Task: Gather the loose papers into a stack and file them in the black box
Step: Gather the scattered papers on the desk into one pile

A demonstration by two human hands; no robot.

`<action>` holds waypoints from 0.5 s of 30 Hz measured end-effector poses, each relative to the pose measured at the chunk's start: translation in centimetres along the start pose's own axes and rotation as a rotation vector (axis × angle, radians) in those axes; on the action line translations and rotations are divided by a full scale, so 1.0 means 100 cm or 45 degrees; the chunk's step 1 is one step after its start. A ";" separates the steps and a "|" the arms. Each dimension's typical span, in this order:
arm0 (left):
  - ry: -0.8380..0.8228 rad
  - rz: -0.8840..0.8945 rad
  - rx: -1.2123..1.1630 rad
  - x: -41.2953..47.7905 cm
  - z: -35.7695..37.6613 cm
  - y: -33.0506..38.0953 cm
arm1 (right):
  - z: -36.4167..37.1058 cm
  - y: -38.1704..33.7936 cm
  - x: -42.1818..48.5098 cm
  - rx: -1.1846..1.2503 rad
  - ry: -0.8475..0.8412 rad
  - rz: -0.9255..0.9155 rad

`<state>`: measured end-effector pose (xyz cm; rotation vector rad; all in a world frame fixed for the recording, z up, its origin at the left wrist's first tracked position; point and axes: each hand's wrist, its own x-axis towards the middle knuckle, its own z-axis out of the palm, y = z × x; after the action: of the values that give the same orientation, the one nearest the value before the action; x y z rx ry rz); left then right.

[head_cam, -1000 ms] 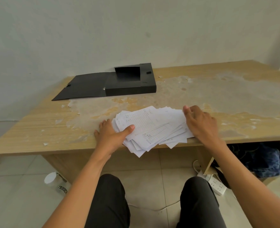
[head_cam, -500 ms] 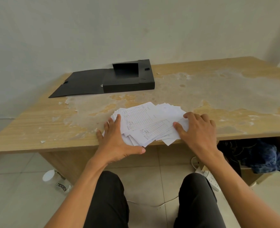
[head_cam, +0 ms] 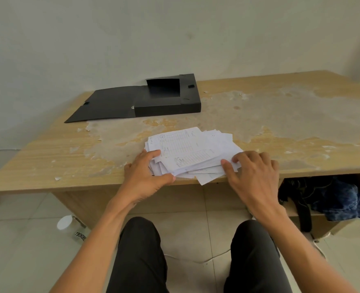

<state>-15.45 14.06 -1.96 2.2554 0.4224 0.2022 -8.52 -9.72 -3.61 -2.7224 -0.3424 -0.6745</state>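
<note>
A messy pile of white printed papers [head_cam: 191, 149] lies at the near edge of the worn wooden table [head_cam: 280, 123], one corner sticking out over the edge. My left hand [head_cam: 147, 172] cups the pile's near-left corner, with the fingers along the left side and the thumb against the front edge. My right hand [head_cam: 253, 172] rests on the pile's near-right corner, fingertips and thumb pressing on the sheets. The black box [head_cam: 168, 104] stands open at the back of the table, with its lid flap [head_cam: 107, 106] spread flat to the left.
A wall runs right behind the table. Below the table on the right lies a heap of dark bags and blue cloth [head_cam: 333, 197]. On the floor at the left stands a white-capped bottle [head_cam: 65, 223], and a thin cable trails between my knees.
My right hand slid from the pile's far right edge to its near-right corner. My left thumb came off the top of the sheets to the front edge. The pile is squeezed tighter.
</note>
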 end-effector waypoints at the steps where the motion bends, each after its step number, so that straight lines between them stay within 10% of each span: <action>1: 0.004 0.002 0.010 0.000 0.001 0.001 | 0.001 -0.004 -0.001 -0.002 -0.005 -0.029; 15: 0.058 0.022 0.073 -0.004 0.003 0.006 | -0.002 0.006 -0.020 0.155 0.124 -0.017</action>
<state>-15.61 13.30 -1.69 2.3150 0.4375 0.2539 -10.18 -10.69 -4.58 -2.5644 -0.3662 -0.7611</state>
